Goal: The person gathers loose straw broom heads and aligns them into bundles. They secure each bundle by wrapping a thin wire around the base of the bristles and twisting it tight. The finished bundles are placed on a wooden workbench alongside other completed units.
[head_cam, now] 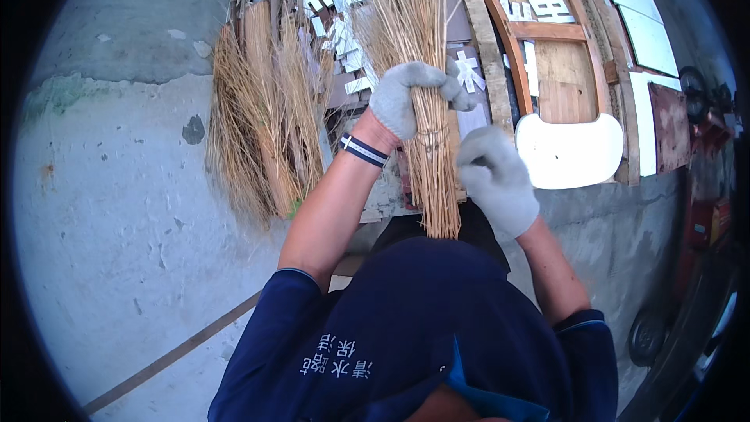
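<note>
A bundle of dry straw-like stalks (430, 170) runs lengthwise before me, its cut ends against the front of my dark shirt and its feathery tops pointing away. My left hand (404, 97), in a grey-white work glove, is wrapped around the stalks at mid-length. Just below that grip, a thin tie (432, 132) seems to circle the bundle. To the right of the stalks is my right hand (495, 173), also gloved, fingers curled and slightly blurred. Whether it pinches something thin cannot be made out.
More dry stalk bundles (263, 111) lie at the left on the concrete floor (105, 217). White cut-out characters (351, 53) are scattered beyond my hands. To the right are a wooden chair frame (548, 30), a white rounded panel (568, 149) and flat white boards (647, 38).
</note>
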`<state>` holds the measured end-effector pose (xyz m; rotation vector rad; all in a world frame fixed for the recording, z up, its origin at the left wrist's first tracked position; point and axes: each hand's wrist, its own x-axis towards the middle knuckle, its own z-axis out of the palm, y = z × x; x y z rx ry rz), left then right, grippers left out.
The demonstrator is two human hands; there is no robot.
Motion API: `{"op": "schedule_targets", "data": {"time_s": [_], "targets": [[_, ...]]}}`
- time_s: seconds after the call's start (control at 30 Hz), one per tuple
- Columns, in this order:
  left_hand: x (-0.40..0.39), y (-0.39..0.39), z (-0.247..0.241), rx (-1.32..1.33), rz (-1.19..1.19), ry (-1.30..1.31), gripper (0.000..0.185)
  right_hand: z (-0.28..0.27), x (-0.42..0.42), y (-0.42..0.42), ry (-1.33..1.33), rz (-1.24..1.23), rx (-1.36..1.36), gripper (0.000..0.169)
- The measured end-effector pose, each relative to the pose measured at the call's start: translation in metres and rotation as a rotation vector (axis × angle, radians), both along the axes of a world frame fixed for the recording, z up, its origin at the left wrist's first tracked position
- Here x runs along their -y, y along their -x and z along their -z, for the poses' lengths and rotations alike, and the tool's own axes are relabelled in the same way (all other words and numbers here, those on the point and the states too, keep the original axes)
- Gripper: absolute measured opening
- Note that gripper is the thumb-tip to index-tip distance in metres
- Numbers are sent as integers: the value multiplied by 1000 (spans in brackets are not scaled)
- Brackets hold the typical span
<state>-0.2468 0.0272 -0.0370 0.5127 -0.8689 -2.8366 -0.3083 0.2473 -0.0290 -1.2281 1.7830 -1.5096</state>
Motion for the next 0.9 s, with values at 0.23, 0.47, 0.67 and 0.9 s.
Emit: {"op": "schedule_targets", "data": {"time_s": [0.23,0.47,0.67,0.9], "targets": [[-6,5,-11,-265,95,-25,36,27,17,-24,-244,-135,614,40],[3,-13,-10,-103,58,226,77,41,28,-40,-334,154,314,45],[-25,-56,-1,154,-36,385,72,2,43,-12,-688,233,93,53],[-35,-56,5,198,-241,163,54,0,59,-26,-697,225,-154,48]]}}
